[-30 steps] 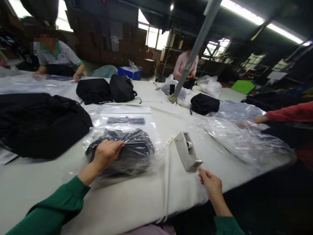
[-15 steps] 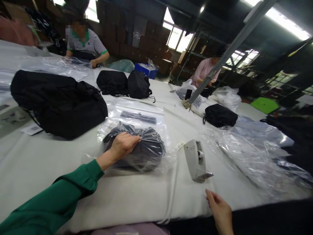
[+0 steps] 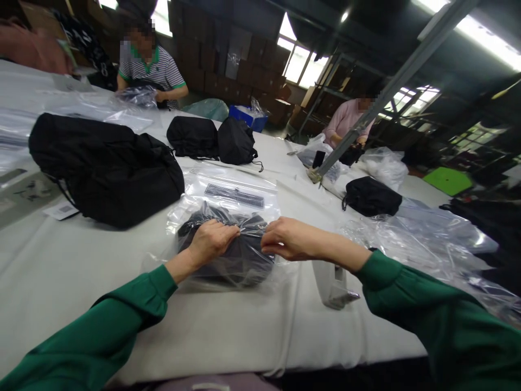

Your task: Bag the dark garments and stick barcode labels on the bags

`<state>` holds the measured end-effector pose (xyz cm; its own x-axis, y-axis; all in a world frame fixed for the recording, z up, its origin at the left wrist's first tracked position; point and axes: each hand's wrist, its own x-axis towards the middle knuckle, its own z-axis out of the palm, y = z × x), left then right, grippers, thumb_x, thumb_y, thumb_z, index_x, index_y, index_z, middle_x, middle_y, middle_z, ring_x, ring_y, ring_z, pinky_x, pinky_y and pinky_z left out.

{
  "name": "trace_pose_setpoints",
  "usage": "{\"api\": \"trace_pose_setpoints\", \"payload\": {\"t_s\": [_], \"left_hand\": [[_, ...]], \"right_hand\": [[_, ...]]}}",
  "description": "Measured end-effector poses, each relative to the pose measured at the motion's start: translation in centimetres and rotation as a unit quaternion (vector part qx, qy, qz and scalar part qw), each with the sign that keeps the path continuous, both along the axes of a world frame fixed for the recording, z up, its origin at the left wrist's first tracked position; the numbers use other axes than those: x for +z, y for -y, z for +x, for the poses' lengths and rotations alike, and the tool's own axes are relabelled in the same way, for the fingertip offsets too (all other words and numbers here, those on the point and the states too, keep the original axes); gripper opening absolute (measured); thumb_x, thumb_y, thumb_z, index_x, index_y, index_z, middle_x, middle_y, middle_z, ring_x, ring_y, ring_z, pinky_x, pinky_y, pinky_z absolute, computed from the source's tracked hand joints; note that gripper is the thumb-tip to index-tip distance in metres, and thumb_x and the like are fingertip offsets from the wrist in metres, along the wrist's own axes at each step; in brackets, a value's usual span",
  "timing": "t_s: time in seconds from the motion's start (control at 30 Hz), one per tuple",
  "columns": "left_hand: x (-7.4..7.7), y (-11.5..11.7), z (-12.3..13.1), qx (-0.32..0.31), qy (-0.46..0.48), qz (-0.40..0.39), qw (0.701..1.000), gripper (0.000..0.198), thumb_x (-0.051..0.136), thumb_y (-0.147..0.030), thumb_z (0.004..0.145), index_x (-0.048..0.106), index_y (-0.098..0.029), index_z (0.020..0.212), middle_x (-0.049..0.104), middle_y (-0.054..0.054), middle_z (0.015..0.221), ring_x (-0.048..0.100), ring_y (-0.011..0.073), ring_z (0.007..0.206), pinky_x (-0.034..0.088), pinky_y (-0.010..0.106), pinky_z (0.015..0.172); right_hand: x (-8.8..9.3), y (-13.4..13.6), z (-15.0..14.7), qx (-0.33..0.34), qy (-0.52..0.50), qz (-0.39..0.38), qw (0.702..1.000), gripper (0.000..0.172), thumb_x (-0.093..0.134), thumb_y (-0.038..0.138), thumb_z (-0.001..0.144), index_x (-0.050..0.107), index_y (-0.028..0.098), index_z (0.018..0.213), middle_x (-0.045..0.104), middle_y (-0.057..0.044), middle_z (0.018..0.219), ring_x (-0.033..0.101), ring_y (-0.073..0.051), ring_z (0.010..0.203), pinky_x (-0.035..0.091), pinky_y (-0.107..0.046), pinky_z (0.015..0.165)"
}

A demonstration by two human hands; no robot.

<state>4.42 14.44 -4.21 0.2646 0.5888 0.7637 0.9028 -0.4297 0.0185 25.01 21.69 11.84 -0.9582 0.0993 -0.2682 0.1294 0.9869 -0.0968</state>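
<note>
A black bundle [image 3: 228,260] lies inside a clear plastic bag [image 3: 280,271] in front of me. My left hand [image 3: 214,239] is closed on gathered plastic at the top of the bundle. Just right of it, my right hand [image 3: 285,239] has its fingers pinched together at the bag. Whatever sits between those right fingertips is too small to make out. A grey tape dispenser [image 3: 328,282] stands below my right forearm, which partly hides it. Behind the bundle, a printed dark label [image 3: 234,195] shows on the flat part of the plastic.
A large black drawstring bag [image 3: 106,168] lies left, smaller black bags [image 3: 193,136] behind. Clear plastic bags [image 3: 411,244] and another black bag [image 3: 372,196] lie right. A slanted metal post [image 3: 362,127] rises beyond. Two people [image 3: 152,70] work across the white table [image 3: 195,331].
My right hand has moved up and left from beside the tape dispenser to the bagged bundle. My left hand keeps its hold. The person in stripes now handles a dark item in plastic.
</note>
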Motion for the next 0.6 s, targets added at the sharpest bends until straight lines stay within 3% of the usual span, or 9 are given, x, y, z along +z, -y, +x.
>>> {"api": "trace_pose_setpoints", "payload": {"t_s": [0.2,0.43,0.5,0.6], "left_hand": [[0.3,-0.2,-0.1,-0.01,-0.003,0.009,1.0,0.02,0.049,-0.024,0.098,0.066,-0.019,0.087,0.059,0.0,0.061,0.053,0.0149,0.058,0.032,0.031,0.061],[0.5,-0.3,-0.2,-0.028,0.001,-0.006,1.0,0.019,0.051,-0.024,0.097,0.063,-0.02,0.084,0.056,-0.002,0.06,0.051,0.0152,0.058,0.032,0.032,0.06],[0.5,-0.3,-0.2,-0.033,0.005,-0.005,0.999,0.018,0.051,-0.024,0.097,0.063,-0.02,0.084,0.056,-0.002,0.061,0.051,0.0153,0.058,0.032,0.033,0.06],[0.5,-0.3,-0.2,-0.041,0.007,-0.009,0.999,0.018,0.051,-0.022,0.097,0.062,-0.019,0.083,0.058,-0.002,0.061,0.051,0.0153,0.058,0.031,0.033,0.059]], "right_hand": [[-2.8,-2.1,-3.7,-0.001,0.142,0.171,0.975,0.017,0.062,0.027,0.086,0.073,0.016,0.077,0.073,-0.01,0.076,0.067,-0.023,0.071,0.041,-0.033,0.069],[-2.8,-2.0,-4.2,-0.036,0.146,0.189,0.971,0.018,0.061,0.028,0.086,0.072,0.016,0.079,0.072,-0.012,0.075,0.068,-0.025,0.073,0.043,-0.032,0.067],[-2.5,-2.3,-4.3,-0.054,0.148,0.176,0.972,0.016,0.066,0.03,0.086,0.072,0.017,0.092,0.072,-0.01,0.076,0.068,-0.025,0.074,0.042,-0.03,0.066],[-2.5,-3.4,-4.6,-0.1,0.122,0.155,0.975,0.053,0.079,0.038,0.075,0.062,0.018,0.121,0.071,-0.009,0.078,0.067,-0.024,0.073,0.038,-0.027,0.058]]}}
